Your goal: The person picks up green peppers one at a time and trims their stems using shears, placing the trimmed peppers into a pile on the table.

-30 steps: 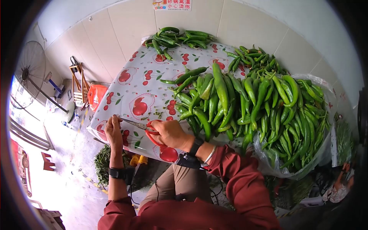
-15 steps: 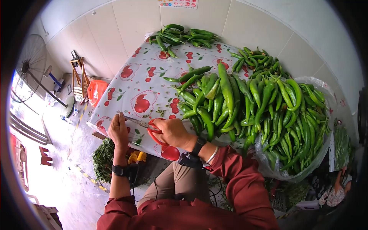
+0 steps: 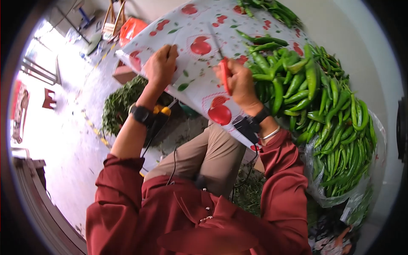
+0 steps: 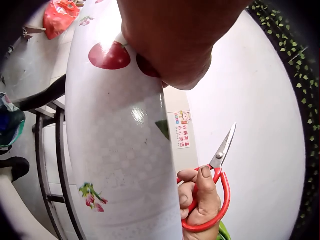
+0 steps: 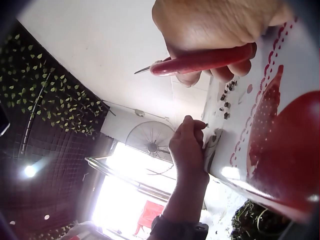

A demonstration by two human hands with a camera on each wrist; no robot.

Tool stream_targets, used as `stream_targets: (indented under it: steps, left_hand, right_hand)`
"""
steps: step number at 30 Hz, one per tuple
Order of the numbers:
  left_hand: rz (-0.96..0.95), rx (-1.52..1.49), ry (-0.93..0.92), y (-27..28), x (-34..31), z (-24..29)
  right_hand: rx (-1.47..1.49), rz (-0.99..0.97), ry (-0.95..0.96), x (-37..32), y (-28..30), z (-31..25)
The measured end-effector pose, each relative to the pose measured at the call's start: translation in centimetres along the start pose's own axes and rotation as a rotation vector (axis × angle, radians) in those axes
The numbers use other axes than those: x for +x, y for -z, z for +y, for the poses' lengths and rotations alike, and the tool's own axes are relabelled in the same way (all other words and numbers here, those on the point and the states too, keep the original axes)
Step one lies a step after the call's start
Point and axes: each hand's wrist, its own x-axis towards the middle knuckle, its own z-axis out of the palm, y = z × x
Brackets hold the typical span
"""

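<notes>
Red-handled scissors (image 3: 225, 77) are gripped in my right hand (image 3: 241, 85), over the patterned tablecloth (image 3: 193, 70) and just left of the big pile of green peppers (image 3: 297, 80). Their blades point away from me; in the left wrist view the scissors (image 4: 225, 197) look slightly parted at the blades. My left hand (image 3: 161, 66) is raised over the table's left edge, apart from the scissors. In the right wrist view the left hand (image 5: 187, 147) has its fingers bent and bunched against the thumb, with no item visible between them.
More peppers (image 3: 340, 157) fill a clear plastic bag at the right, and others (image 3: 278, 12) lie at the far edge. Leafy greens (image 3: 123, 102) sit on the floor below the table's left edge. An orange-red bag (image 3: 132, 30) lies beyond it.
The head view has turned and shifted. My hands have moved apart, and the scissors have swung from pointing at the left hand to pointing away from me.
</notes>
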Motion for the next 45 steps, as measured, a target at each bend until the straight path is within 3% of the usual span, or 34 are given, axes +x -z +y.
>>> stream_targets:
  steps: [2, 15, 18, 20, 26, 28, 34, 45]
  left_hand:
    - [-0.009, -0.010, -0.032, 0.1, 0.0, 0.0]
    - [0.001, -0.063, -0.056, -0.2, 0.0, -0.6]
    - [-0.016, -0.071, -0.037, 0.0, 0.1, -0.4]
    - [-0.013, -0.097, -0.014, -0.1, 0.1, -0.4]
    - [-0.018, -0.050, -0.029, 0.0, 0.2, -0.2]
    - [-0.018, -0.050, -0.028, 0.0, 0.2, -0.2]
    - [-0.015, -0.043, -0.069, 0.2, 0.1, 0.1]
    - [-0.041, -0.023, -0.051, 0.1, 0.1, 0.1]
  right_hand:
    - [0.118, -0.017, -0.158, -0.2, 0.2, -1.3]
    - [0.046, -0.023, -0.247, 0.0, 0.0, -2.4]
    - [0.153, -0.012, -0.212, -0.1, -0.1, -1.9]
    - [0.141, -0.045, -0.034, -0.1, 0.1, -0.6]
    - [0.115, 0.000, -0.085, 0.0, 0.2, -2.1]
    - [-0.055, -0.019, -0.135, 0.0, 0.5, -2.7]
    - [-0.116, 0.059, 0.009, 0.1, 0.3, -2.1]
    - [-0.010, 0.092, 0.003, 0.1, 0.1, -1.3]
